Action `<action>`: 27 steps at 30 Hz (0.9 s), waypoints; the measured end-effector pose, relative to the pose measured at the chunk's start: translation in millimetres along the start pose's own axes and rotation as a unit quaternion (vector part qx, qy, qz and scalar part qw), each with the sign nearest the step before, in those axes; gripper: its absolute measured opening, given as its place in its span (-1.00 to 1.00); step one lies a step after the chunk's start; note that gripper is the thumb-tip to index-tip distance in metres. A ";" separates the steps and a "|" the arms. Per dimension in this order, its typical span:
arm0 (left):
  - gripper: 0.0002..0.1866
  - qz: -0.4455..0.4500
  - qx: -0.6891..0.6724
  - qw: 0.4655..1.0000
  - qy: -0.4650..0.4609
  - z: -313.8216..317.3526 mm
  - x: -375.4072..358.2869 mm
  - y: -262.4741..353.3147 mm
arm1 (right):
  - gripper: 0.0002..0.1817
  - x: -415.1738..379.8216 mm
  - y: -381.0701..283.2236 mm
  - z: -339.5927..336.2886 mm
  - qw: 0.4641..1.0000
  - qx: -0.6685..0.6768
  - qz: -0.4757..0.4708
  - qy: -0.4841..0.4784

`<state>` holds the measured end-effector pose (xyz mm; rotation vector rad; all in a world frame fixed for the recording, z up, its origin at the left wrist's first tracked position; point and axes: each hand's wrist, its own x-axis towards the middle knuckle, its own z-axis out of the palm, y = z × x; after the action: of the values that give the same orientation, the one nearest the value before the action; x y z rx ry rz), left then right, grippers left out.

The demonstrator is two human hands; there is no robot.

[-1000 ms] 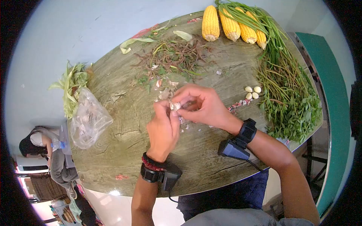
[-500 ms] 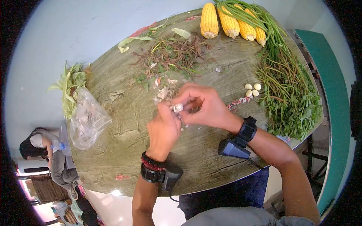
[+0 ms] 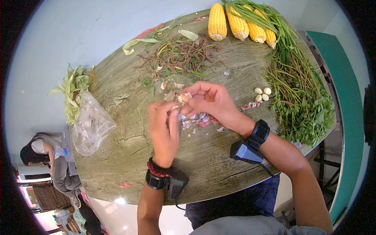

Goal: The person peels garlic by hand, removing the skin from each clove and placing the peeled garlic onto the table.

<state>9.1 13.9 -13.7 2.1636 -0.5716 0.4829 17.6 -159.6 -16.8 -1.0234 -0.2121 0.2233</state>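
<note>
Above the middle of the wooden table, my right hand (image 3: 215, 102) pinches a partly peeled garlic piece (image 3: 184, 98) between thumb and fingers. My left hand (image 3: 163, 127) is just left of it, its thumb and index finger closed on a small bit of something pale, too small to name for certain. White and purplish garlic skins (image 3: 202, 117) lie beneath and beside the hands. A loose clove (image 3: 163, 85) rests among skins beyond them. Several peeled cloves (image 3: 262, 94) sit together to the right.
Corn cobs (image 3: 217, 22) lie at the far edge of the table (image 3: 129, 168). Long green vegetables (image 3: 299, 90) cover the right side. Stem scraps (image 3: 180, 55) are heaped at the back. A plastic bag (image 3: 92, 124) and husks (image 3: 74, 88) lie left; a seated person (image 3: 58, 164) is beyond.
My hands have drawn slightly apart. The garlic piece in my right hand has moved up and shows more of its brownish side. More skins are visible below the hands.
</note>
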 end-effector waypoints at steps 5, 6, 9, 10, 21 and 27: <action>-0.88 -0.213 -0.204 0.954 0.044 -1.2 -9.8 1.5 | -0.73 -2.1 -11.5 0.7 0.995 -0.057 0.085 0.004; -0.89 -0.187 -0.165 0.968 0.035 -1.8 -9.2 1.3 | -0.72 -3.6 -19.7 5.2 0.992 -0.072 0.101 -0.003; -0.88 -0.128 -0.067 0.990 -0.006 -0.9 -7.1 1.0 | -0.71 -3.6 -10.6 3.8 0.992 -0.108 0.058 -0.019; -0.87 -0.120 -0.048 0.991 -0.026 1.0 -7.4 0.7 | -0.70 -3.2 -4.9 2.6 0.992 -0.118 0.029 -0.023; -0.77 -0.142 -0.093 0.984 -0.052 -0.7 -5.2 2.8 | -0.67 -4.2 3.0 3.5 0.954 -0.263 -0.144 -0.022; -0.83 -0.057 0.000 0.998 -0.021 -1.1 -4.4 3.0 | -0.76 -8.5 -9.8 10.0 0.993 -0.115 0.034 -0.016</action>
<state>3.6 14.1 -13.5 2.1959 -0.4681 0.3766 7.5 -158.7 -3.9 -1.2582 -0.2357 0.2820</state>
